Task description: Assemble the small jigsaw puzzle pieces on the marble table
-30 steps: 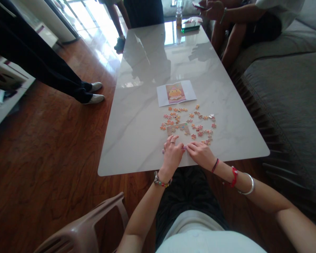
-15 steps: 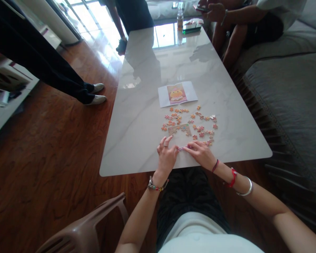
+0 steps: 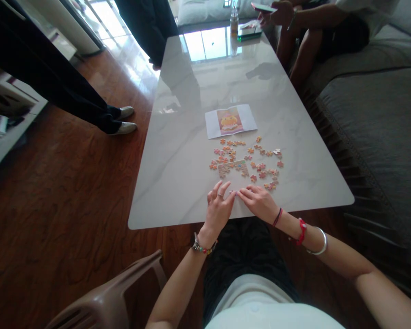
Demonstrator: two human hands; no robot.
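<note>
Close to the near edge of the table, my left hand (image 3: 219, 205) and my right hand (image 3: 259, 201) meet over a small strip of pinkish-purple jigsaw pieces (image 3: 236, 193). Both hands pinch it between thumb and fingertips, which hide most of it. The other fingers of my left hand are raised. Just beyond lies a partly joined puzzle section (image 3: 232, 167) with a gap on its near side. Loose orange and pink jigsaw pieces (image 3: 261, 167) are scattered on both sides of it. Farther off is a creased paper with a picture (image 3: 229, 120) of a yellow-orange figure.
The white marbled table (image 3: 178, 183) stretches away from me. A bottle (image 3: 234, 23) and a tissue box (image 3: 249, 32) stand at its far end. A person with a phone (image 3: 263, 7) sits at right; two people stand at left. A brown plastic chair (image 3: 113, 292) is beside me.
My fingertips have drawn closer together, covering more of the strip. The person standing at the far end has shifted left, and the seated person's phone has tilted.
</note>
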